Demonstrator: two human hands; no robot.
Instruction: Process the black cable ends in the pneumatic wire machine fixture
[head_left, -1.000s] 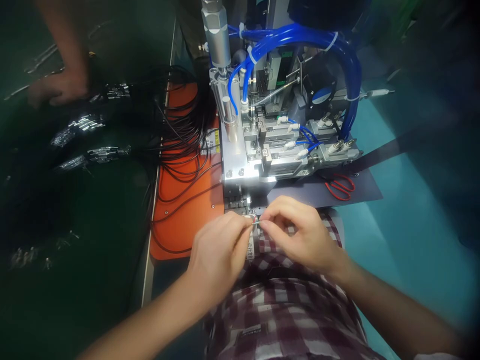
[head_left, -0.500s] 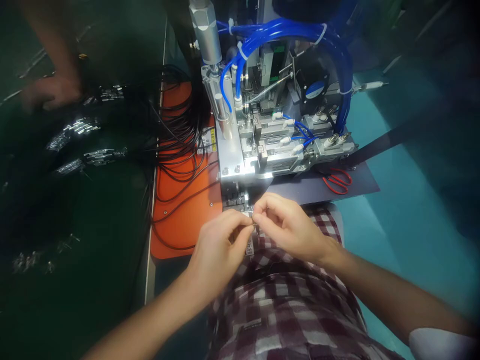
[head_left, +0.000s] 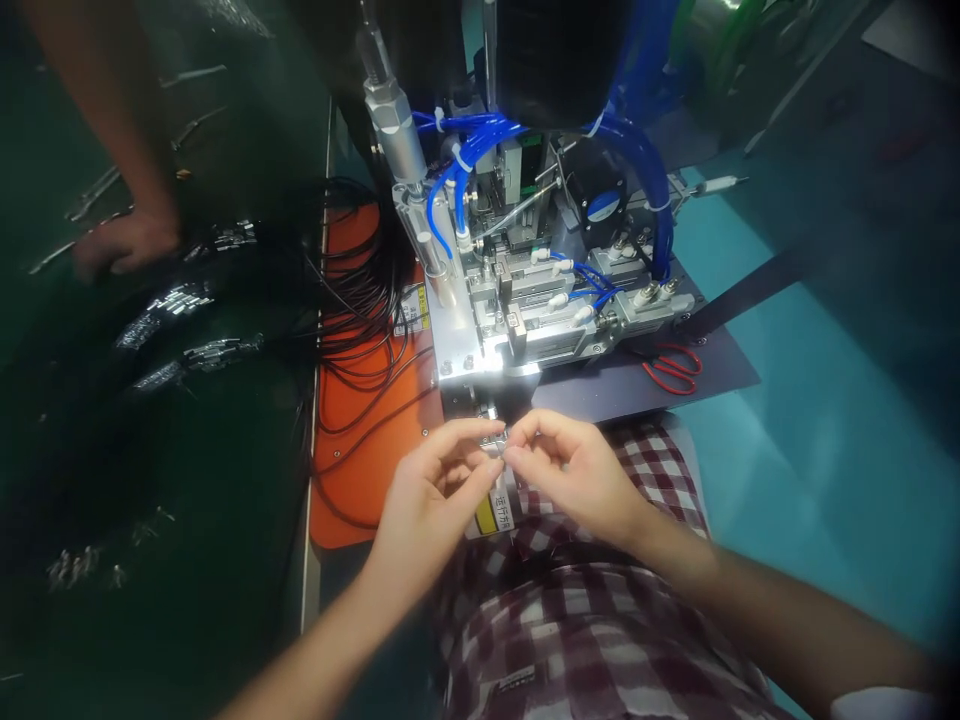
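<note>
My left hand (head_left: 435, 485) is just in front of the machine (head_left: 525, 290), its thumb and forefinger tips apart with a gap between them. Close against it, my right hand (head_left: 574, 475) pinches thumb and forefinger together. Whatever sits in that pinch is too small to make out. Both sets of fingertips meet over the machine's front end, above a label (head_left: 495, 510) with a yellow patch. Behind them lies the bright metal plate (head_left: 457, 362) with an upright cylinder (head_left: 401, 140).
Black cables (head_left: 367, 310) trail over the orange board (head_left: 375, 400) at the left. Red-handled cutters (head_left: 675, 370) lie on the dark base plate (head_left: 600, 395). Blue air tubes (head_left: 637, 150) arch above the machine. Another person's hand (head_left: 131, 243) rests on the dark green table (head_left: 187, 480) near metal-ended cable bundles.
My left thumb and forefinger have parted, while my right hand keeps its pinch. The view has shifted, so the machine sits a little lower and more of the yellow-patched label shows.
</note>
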